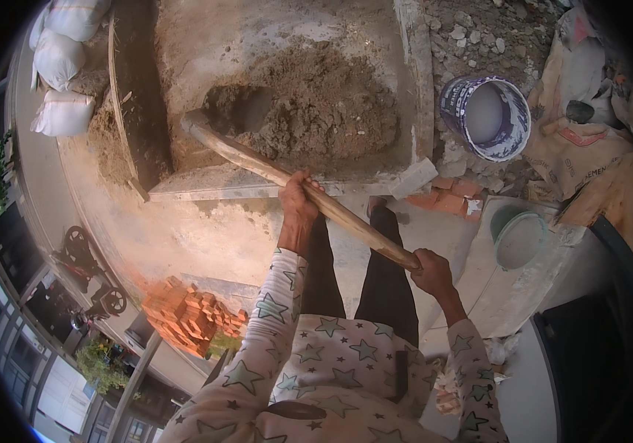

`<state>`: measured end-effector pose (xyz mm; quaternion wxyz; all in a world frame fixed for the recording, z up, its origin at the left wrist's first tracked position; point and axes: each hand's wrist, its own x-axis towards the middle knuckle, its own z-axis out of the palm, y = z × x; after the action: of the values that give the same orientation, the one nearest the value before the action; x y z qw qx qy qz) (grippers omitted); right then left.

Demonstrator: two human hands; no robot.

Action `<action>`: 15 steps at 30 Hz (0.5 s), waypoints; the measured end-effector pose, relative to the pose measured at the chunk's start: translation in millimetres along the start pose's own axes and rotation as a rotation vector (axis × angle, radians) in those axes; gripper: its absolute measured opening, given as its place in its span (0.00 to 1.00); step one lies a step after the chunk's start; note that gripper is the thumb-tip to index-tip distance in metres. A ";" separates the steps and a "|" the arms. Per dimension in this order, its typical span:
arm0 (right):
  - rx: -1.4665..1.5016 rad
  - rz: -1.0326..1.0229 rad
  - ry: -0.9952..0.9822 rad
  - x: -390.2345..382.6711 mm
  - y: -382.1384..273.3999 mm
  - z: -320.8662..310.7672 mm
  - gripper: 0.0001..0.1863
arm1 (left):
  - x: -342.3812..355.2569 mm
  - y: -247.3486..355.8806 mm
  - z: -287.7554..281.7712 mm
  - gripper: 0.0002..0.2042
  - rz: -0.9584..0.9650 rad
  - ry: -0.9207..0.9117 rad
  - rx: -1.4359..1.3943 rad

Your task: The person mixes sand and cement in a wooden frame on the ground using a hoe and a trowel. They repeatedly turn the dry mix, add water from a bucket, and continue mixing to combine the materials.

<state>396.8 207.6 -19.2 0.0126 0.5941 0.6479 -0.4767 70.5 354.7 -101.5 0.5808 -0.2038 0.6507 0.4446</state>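
Note:
Both my hands are closed round the long wooden handle of a hoe (pixel 353 221), which slants across in front of me from far left to near right. My left hand (pixel 299 198) grips it around the middle, over the near edge board. Closer to me, my right hand (pixel 433 272) wraps the handle's end. The hoe's head lies at the left side of a heap of wet brown mortar (pixel 338 111), and its blade is partly hidden in the mix. The heap sits in a shallow mixing bed edged with boards (pixel 213 184).
A paint-smeared bucket (pixel 449 111) of greyish liquid stands right of the bed, with a green bucket (pixel 497 229) nearer. Loose bricks (pixel 445 198) lie by the corner. White sacks (pixel 62 59) stand far left; stacked bricks (pixel 187 314) and a motorcycle (pixel 84 266) are at left.

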 end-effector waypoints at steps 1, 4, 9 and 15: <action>0.004 0.006 0.022 -5.9 -3.5 -0.7 0.16 | -1.7 0.3 3.0 0.03 0.044 0.019 0.037; 0.341 -0.041 -0.006 -8.0 -40.1 -28.6 0.22 | 12.3 12.3 -9.8 0.03 0.082 0.047 0.023; -0.004 -0.133 0.393 15.3 -61.4 -106.3 0.23 | 26.5 48.2 -23.2 0.06 0.042 -0.122 -0.007; -0.805 -0.092 0.579 107.7 17.8 -171.3 0.24 | 58.8 95.9 -56.6 0.09 -0.233 -0.155 0.022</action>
<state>473.3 394.7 0.7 0.0396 0.6210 0.7828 -0.0042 -51.2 373.3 -127.8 0.6793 -0.2366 0.5808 0.3811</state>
